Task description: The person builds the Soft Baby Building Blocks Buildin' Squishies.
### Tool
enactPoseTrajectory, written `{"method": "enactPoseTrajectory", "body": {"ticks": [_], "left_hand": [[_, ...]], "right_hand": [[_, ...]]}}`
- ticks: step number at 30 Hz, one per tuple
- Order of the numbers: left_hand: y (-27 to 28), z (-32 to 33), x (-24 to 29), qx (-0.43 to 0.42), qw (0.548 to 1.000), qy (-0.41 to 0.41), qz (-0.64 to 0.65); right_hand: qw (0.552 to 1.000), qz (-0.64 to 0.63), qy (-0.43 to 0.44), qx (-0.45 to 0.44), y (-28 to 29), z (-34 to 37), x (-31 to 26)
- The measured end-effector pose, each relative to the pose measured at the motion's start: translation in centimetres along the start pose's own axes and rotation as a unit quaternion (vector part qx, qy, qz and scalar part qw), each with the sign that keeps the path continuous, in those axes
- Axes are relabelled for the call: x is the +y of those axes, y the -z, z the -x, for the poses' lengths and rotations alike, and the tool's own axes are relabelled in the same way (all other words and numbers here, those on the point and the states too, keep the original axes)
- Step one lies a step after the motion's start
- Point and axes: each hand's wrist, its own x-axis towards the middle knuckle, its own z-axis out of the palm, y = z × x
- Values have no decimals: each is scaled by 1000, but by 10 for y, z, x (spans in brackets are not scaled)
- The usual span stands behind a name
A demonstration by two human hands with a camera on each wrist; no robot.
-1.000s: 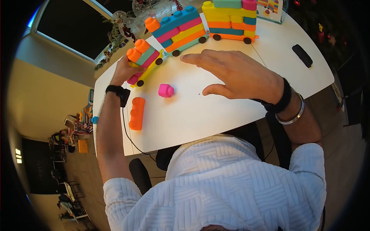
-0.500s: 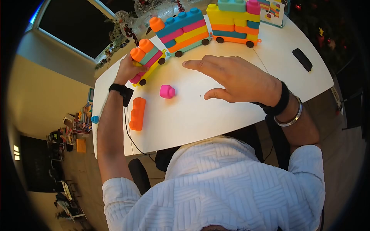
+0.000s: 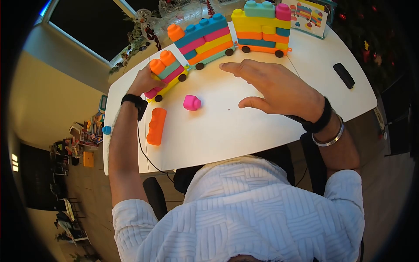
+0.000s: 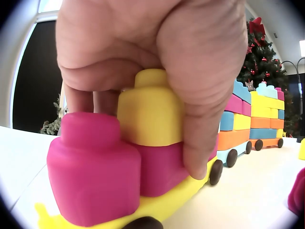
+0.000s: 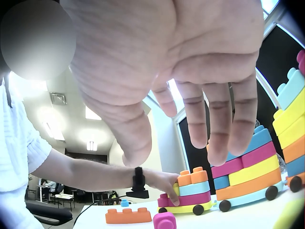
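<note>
My left hand (image 3: pixel 143 83) grips the rear of a small toy train car with a yellow wheeled base (image 4: pixel 190 191). Its thumb lies along the near side, beside a yellow brick (image 4: pixel 150 114) and a magenta brick (image 4: pixel 93 176). Two orange bricks (image 3: pixel 167 57) top the car's other end, which meets a middle car (image 3: pixel 205 43) stacked with coloured bricks. Held over the table, my right hand (image 3: pixel 277 89) has its fingers extended and thumb apart, with nothing in it. A loose pink brick (image 3: pixel 191 103) and a long orange brick (image 3: pixel 156 126) lie between me and the cars.
A third, taller car (image 3: pixel 262 35) stands right of the middle one. Behind it is a picture card (image 3: pixel 310 19) in a stand. A black oblong object (image 3: pixel 344 75) lies on the white table (image 3: pixel 244 135) at right. A small blue brick (image 3: pixel 106 130) sits by the left edge.
My right hand has drifted slightly rightward, away from the loose pink brick. The left hand keeps its grip on the yellow-based car. The head view has shifted a little.
</note>
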Motion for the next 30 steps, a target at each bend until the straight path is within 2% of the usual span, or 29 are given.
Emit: {"method": "enactPoseTrajectory", "body": {"ticks": [7, 9, 13, 15, 16, 18, 19, 21, 22, 23, 25, 26, 27, 30], "left_hand": [[-4, 11, -2, 8, 999, 48, 19], [-5, 10, -1, 15, 998, 60, 23], [-12, 12, -7, 37, 997, 63, 25], [-13, 16, -4, 37, 996, 73, 32], [-12, 18, 0, 34, 996, 81, 30], [-13, 18, 1, 34, 995, 89, 30], [-13, 17, -1, 38, 995, 90, 33], [-16, 15, -6, 40, 996, 73, 36], [-17, 15, -8, 43, 996, 74, 39], [-19, 15, -8, 51, 996, 66, 43], [-21, 17, -6, 61, 995, 63, 51], [-18, 17, -4, 55, 996, 63, 41], [-18, 18, -4, 50, 996, 62, 33], [-13, 21, 8, 38, 995, 84, 40]], "right_hand": [[1000, 8, -11, 15, 13, 17, 50], [995, 80, -42, 30, 14, 22, 74], [989, 120, -35, 76, 25, 21, 123], [969, 118, -116, 185, 34, 6, 163], [970, 118, -111, 179, 36, -2, 181], [942, 94, -208, 245, 41, -20, 215], [943, 97, -204, 244, 40, -29, 229], [930, -79, -261, 247, 30, -41, 256], [924, -132, -258, 250, 22, -45, 274], [925, -130, -255, 248, 20, -45, 279], [899, -302, -285, 142, 17, -45, 291], [917, -296, -228, 138, 14, -44, 296], [918, -297, -227, 131, 12, -42, 303], [926, -251, -273, 67, 30, -33, 271]]}}
